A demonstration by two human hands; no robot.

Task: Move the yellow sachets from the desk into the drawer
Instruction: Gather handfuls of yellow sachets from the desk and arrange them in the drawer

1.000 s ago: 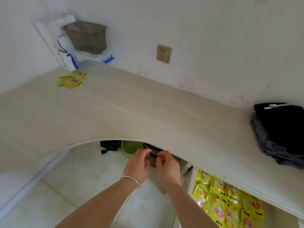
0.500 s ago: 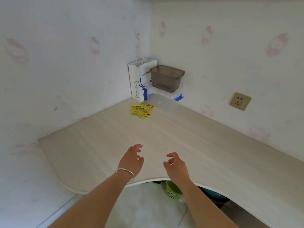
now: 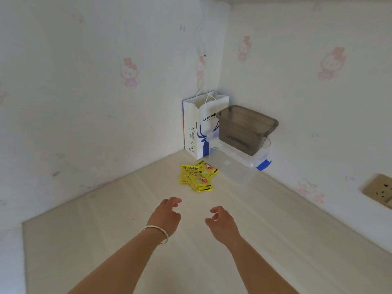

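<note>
Near the desk corner, flat yellow foil sachets point(image 3: 197, 175) lay overlapped, touching nothing else. Left hand point(image 3: 165, 217) and right hand point(image 3: 220, 222) hovered short of them, fingers loosely curled, both empty. Risk: a one-grab pickup could shed a slick lower sachet.

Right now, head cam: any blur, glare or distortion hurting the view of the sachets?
Head view: soft even daylight, no glare; wide-angle bend curves the desk edges and walls; yellow sachets sharp enough to see print, unshadowed; left hand and right hand slightly soft; clear box nearly washes out against the desk.
</note>
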